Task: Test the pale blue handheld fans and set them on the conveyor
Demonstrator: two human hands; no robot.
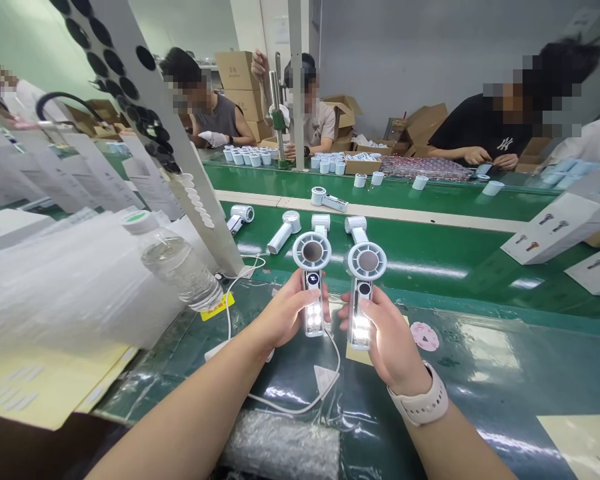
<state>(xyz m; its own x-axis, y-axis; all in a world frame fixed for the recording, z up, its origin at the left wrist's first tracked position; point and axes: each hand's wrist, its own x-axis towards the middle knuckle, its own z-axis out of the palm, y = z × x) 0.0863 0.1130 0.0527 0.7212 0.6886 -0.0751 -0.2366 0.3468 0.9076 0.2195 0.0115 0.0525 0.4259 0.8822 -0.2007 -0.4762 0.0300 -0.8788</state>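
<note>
My left hand (293, 303) is closed around the handle of a pale blue handheld fan (312, 267), its thumb on the front below a small lit display. A second handheld fan (367, 267) is upright in my right hand (391, 337), the thumb pressed on its handle. Both handles shine with bright white light. The two fans stand side by side, apart, above the work table. Beyond them, several more handheld fans (284, 232) lie on the green conveyor belt (445, 240). A white cable (300, 408) runs over the table beneath my hands.
At left stand a water bottle (177, 263), a pile of clear plastic bags (95, 280) and a slanted metal post (180, 147). Bubble wrap (283, 447) lies at the near edge. Printed white boxes (550, 223) stand at right. Several co-workers sit across the belt among light blue cups (250, 158).
</note>
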